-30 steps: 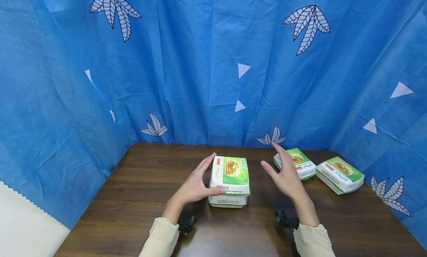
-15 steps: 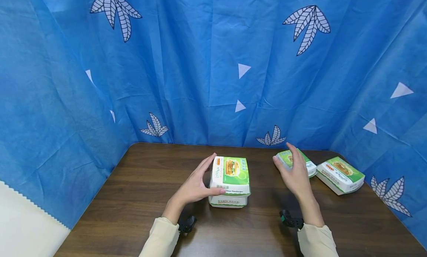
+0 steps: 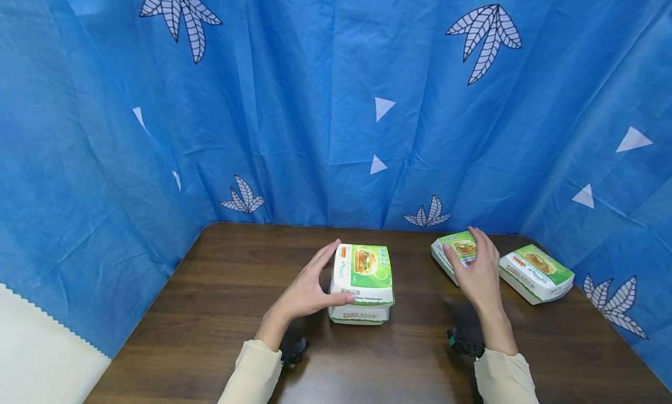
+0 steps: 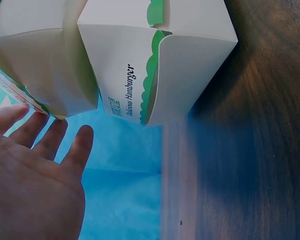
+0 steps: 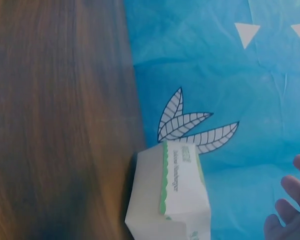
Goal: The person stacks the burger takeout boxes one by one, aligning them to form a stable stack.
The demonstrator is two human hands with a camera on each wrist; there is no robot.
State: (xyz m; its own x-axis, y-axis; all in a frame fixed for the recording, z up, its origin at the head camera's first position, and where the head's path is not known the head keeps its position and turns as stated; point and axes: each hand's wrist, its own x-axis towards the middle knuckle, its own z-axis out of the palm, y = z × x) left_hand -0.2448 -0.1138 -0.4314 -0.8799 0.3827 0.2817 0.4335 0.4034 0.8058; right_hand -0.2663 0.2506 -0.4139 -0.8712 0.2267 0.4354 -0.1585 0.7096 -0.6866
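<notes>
Two green and white cardboard hamburger boxes stand stacked near the table's middle. My left hand (image 3: 301,294) holds the upper box (image 3: 364,273), its thumb at the front and its fingers at the left and back. Below it sits the lower box (image 3: 359,316), also seen in the left wrist view as a white box (image 4: 190,75). Over a third hamburger box (image 3: 448,252) at the back right, my right hand (image 3: 482,276) hovers with fingers spread. The right wrist view shows that box (image 5: 177,195) apart from the fingertips (image 5: 292,187).
Another hamburger box (image 3: 536,273) lies at the right, close beside the third one. The brown wooden table (image 3: 231,276) meets a blue patterned curtain (image 3: 294,130) at its back and sides.
My right hand has moved right, from beside the third box to over it. My left hand and the stacked boxes have stayed in place.
</notes>
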